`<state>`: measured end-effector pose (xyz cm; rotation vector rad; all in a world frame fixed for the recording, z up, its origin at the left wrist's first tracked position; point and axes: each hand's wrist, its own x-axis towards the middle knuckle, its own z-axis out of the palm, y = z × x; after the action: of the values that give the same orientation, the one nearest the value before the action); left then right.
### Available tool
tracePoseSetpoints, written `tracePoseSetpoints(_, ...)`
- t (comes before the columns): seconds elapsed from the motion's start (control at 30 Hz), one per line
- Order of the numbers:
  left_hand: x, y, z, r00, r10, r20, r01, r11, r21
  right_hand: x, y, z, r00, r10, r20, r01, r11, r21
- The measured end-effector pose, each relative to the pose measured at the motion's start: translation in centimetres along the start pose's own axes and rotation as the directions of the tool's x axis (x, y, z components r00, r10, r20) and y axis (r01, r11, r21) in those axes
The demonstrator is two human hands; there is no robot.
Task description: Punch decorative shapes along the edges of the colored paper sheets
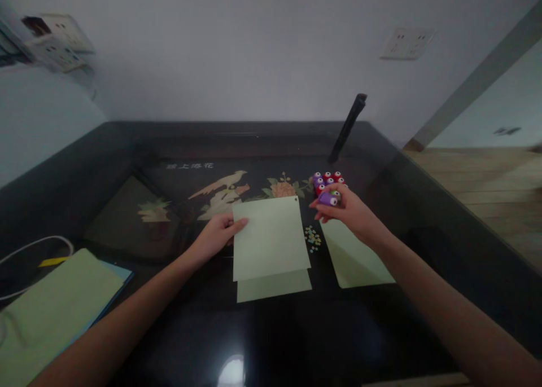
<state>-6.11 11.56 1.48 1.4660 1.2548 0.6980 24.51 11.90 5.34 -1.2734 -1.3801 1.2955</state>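
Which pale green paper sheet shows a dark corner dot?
The middle pale green paper sheet, gripped by the left hand; the right sheet and left stack show none.

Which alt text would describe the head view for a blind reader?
The left hand grips a pale green sheet at a dark table; the right hand holds a purple object near a cluster of mostly red and purple ones.

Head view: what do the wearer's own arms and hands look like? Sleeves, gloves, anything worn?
All bare. The left hand and right hand are ungloved, five-fingered human hands; I can make out no ring or watch. The left forearm and right forearm are slender, with no sleeve, cable or marking visible. Finer detail is too soft to tell.
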Motion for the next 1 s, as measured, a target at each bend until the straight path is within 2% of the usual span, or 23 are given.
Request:
tracePoseSetpoints(0.13,-1.9,1.1,1.6,0.997,-0.074,-0.001,0.073,0.996,-0.054,-4.0,1.1,0.1,0.989,0.149,-0.005,-0.149,0.988,0.047)
tracePoseSetpoints(0.3,-4.3,0.8,3.7,0.986,-0.165,0.032,0.167,0.983,-0.07,-5.9,2.2,1.1,0.971,0.237,0.028,-0.238,0.951,0.198)
tracePoseSetpoints(0.6,-4.8,0.8,2.9,0.997,-0.075,-0.006,0.075,0.985,0.152,-6.9,2.1,1.3,0.954,0.255,0.158,-0.287,0.929,0.235)
tracePoseSetpoints(0.83,-5.0,0.6,3.1,0.997,-0.046,0.056,0.037,0.986,0.165,-7.0,2.1,1.7,0.95,0.279,0.14,-0.3,0.94,0.16)
tracePoseSetpoints(1.0,-4.9,0.6,3.0,0.999,-0.04,0.012,0.036,0.981,0.192,-7.0,2.3,1.5,0.952,0.288,0.103,-0.303,0.935,0.183)
